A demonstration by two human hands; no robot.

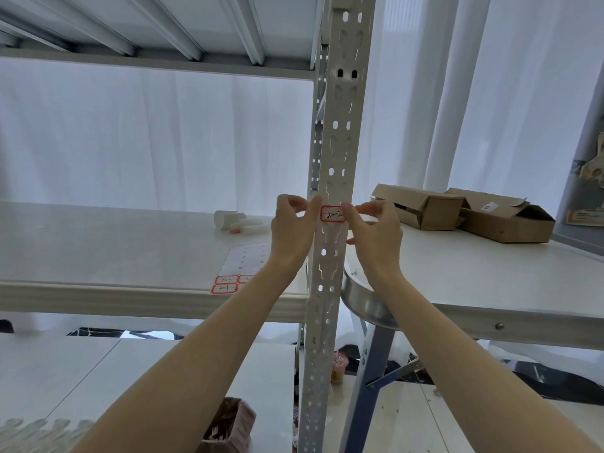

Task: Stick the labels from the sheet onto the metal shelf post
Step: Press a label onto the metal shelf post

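One label [332,213] on post [336,125]; left hand [291,227], right hand [376,230] pinching.

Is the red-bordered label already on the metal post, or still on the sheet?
On the post: the label lies across the shelf post, left hand and right hand holding its ends.

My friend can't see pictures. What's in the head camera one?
The left hand and right hand hold a red-bordered label by its ends against the white metal shelf post. The label sheet lies on the shelf beside the left wrist, and two cardboard boxes sit on a table to the right.
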